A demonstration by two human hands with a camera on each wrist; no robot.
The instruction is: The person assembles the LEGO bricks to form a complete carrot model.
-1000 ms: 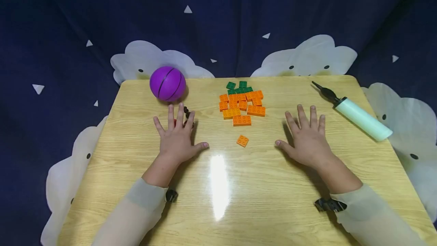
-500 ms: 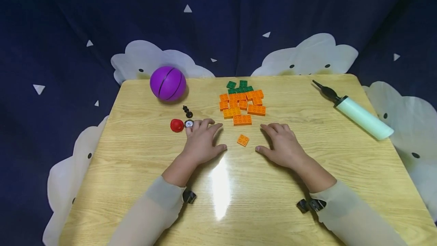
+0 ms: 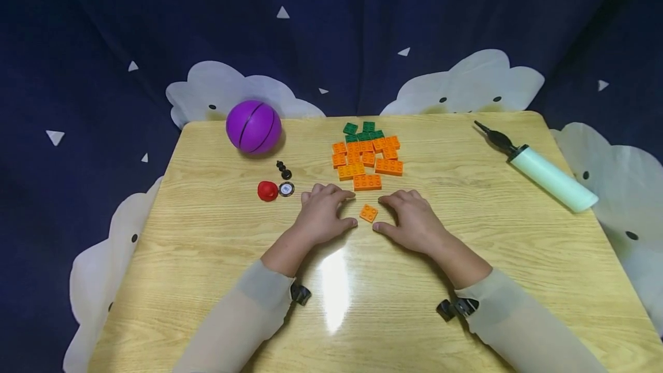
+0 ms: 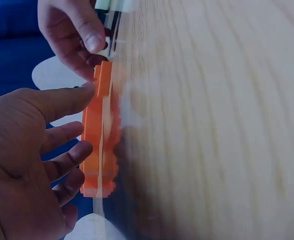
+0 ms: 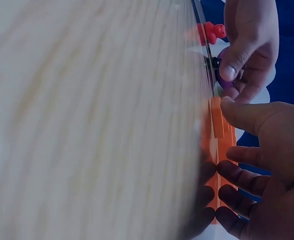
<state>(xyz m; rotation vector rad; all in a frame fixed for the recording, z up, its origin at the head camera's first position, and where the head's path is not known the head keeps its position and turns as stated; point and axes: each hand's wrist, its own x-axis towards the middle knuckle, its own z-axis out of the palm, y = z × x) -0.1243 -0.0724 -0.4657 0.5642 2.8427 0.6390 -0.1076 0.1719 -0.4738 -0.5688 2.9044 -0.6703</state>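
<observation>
- The small orange brick (image 3: pixel 368 213) lies on the surface (image 3: pixel 207 246), between the two hands and just nearer the person than the cluster of orange and green bricks (image 3: pixel 367 183).
- The left hand (image 3: pixel 322 214) and right hand (image 3: pixel 411 222) are apart, fingers loosely bent, gripping nothing; whether the right thumb touches the brick, I cannot tell.
- It looks like hard plastic: probably light, stiff, not fragile, perhaps a little slick on its smooth sides.
- Opposite side walls seem the best hold, below the studs.
- Studs face up; the outline is roughly square, so no clear long axis, and it sits askew to the surface's far edge.
</observation>
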